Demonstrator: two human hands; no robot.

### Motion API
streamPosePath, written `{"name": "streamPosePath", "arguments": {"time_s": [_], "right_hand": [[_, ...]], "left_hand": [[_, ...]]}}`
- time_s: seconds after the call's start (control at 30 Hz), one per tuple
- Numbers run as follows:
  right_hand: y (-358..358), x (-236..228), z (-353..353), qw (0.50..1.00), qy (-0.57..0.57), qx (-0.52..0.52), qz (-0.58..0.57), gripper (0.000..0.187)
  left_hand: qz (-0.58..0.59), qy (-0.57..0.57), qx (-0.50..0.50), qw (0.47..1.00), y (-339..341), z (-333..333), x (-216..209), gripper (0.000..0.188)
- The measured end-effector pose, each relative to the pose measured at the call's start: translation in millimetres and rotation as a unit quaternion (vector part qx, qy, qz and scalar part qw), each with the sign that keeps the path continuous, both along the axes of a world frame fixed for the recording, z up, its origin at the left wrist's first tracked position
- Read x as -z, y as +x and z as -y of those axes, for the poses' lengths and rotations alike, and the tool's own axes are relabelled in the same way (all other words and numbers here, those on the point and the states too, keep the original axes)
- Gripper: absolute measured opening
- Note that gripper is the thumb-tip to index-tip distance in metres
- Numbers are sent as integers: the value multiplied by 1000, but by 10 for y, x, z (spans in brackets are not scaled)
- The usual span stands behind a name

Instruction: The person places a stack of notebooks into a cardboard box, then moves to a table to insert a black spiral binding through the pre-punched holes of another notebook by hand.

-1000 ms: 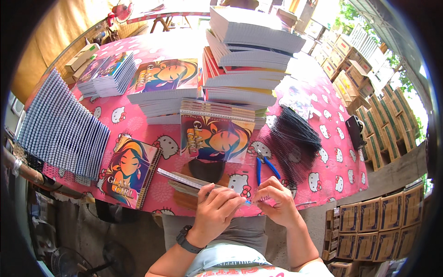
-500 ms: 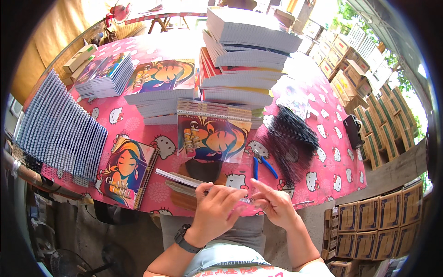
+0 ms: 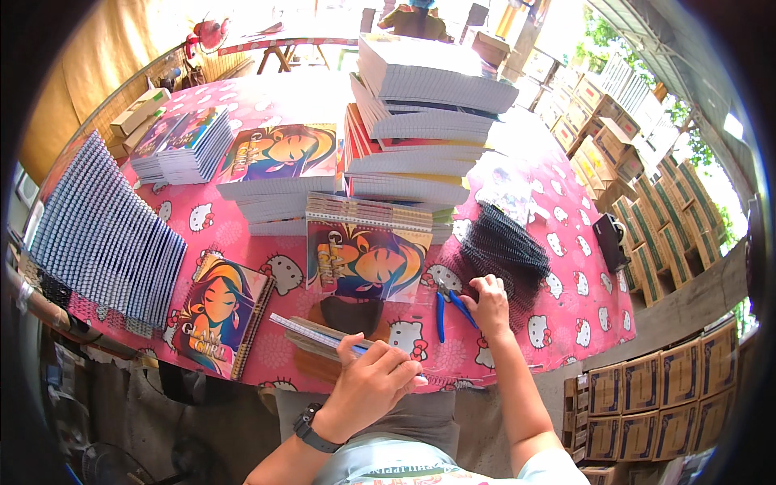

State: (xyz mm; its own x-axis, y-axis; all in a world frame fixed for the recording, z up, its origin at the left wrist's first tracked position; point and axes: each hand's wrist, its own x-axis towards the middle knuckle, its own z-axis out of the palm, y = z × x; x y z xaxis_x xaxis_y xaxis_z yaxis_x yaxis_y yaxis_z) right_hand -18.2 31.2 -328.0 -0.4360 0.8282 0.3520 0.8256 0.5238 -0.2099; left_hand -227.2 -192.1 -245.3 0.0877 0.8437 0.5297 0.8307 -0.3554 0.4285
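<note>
My left hand (image 3: 376, 368), a dark watch on its wrist, is closed around a thin notebook (image 3: 311, 330) held edge-on at the table's near edge. Beyond it, my right hand (image 3: 489, 305) reaches over the table with thumb and fingers apart. Its thumb is beside the blue-handled pliers (image 3: 462, 310), and its fingertips are at the edge of a heap of black binding coils (image 3: 509, 250). Whether they touch either one I cannot tell. Several spiral notebooks with an illustrated cover (image 3: 364, 263) lie overlapped in front of me. Another notebook (image 3: 218, 319) lies to the left.
A tall stack of unbound books (image 3: 440, 85) rises at the middle back, beside a lower stack (image 3: 279, 194). Many coil-bound notebooks (image 3: 109, 230) are piled at the left edge. A black box-like object (image 3: 610, 242) stands at the right edge. Cartons (image 3: 659, 380) are stacked beyond the table.
My right hand has left the notebook's end and moved forward to the pliers and coils. My left hand still holds the notebook. The view has tilted up slightly; a person shows at the back.
</note>
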Motion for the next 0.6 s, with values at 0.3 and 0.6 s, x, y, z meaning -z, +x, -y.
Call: {"name": "streamPosePath", "arguments": {"time_s": [0.3, 0.6], "right_hand": [[-74, -117, 139, 994, -38, -49, -89, 27], [-178, -38, 56, 999, 7, -22, -39, 25]], "left_hand": [[5, 30, -34, 999, -4, -42, 44, 19], [6, -17, 41, 999, -107, 57, -22, 20]]}}
